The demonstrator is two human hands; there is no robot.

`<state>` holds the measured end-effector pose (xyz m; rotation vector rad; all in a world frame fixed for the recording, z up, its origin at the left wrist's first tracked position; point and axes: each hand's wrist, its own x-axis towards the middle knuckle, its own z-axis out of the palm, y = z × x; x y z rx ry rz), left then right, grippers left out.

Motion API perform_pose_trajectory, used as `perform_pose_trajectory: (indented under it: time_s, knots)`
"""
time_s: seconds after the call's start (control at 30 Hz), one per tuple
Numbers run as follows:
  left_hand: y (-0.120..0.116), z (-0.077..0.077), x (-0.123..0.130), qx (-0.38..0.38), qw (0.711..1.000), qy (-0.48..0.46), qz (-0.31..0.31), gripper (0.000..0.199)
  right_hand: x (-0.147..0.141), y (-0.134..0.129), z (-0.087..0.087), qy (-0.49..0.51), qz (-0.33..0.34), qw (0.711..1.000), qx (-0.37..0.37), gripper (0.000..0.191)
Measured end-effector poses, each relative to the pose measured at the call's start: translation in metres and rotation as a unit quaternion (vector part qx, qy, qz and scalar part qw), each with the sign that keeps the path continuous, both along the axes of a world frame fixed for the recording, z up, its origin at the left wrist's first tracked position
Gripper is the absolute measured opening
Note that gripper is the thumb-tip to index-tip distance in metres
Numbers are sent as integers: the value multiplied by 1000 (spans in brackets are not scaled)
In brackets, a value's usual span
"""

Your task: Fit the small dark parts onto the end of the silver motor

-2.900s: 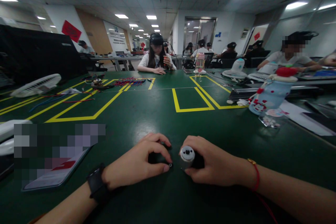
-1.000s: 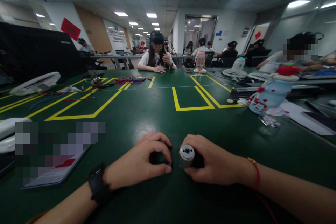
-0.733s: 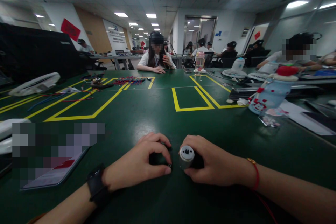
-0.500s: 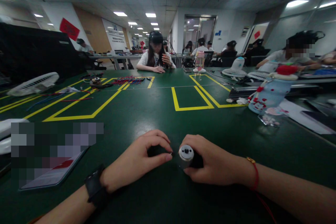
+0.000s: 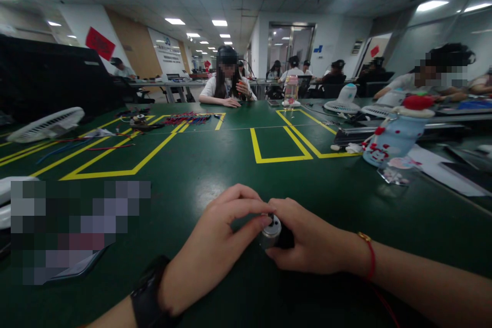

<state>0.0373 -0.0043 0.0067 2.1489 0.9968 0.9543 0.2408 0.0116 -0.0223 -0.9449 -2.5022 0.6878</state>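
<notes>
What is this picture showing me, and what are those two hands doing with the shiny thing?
There's no robot here! These are a person's own two bare hands, seen from a camera on that person's head, looking forward and down. The right hand holds a shiny metal cylinder. The left hand has finger and thumb at its top; I can't tell if they pinch something tiny. The green table has yellow lines, red and blue wires and a blue bottle.

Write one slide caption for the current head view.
Right hand holding a metal cylinder, with the left hand close over its top.
</notes>
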Motion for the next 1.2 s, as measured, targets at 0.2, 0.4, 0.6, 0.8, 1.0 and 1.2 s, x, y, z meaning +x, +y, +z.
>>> perform_pose_trajectory:
  time_s: [0.2, 0.4, 0.6, 0.8, 1.0, 1.2]
  knots:
    - [0, 0, -1, -15, 1000, 9, -14, 26, 0, 0, -3, 4, 2, 1000, 14, 29]
    - [-4, 0, -3, -6, 1000, 9, -24, 28, 0, 0, -1, -1, 5, 1000, 14, 28]
    - [-4, 1, -6, -16, 999, 17, -29, 28, 0, -1, 0, -9, 3, 1000, 13, 27]
    - [-4, -1, -7, -24, 999, 12, -38, 26, 1, 0, 0, -5, 11, 1000, 17, 26]
    - [5, -4, -16, -47, 999, 0, 3, 20, 1, -1, 4, 0, 6, 1000, 5, 28]
    - [23, -15, -31, -178, 977, -38, 113, 21, 2, -2, 5, 9, 2, 1000, -3, 30]
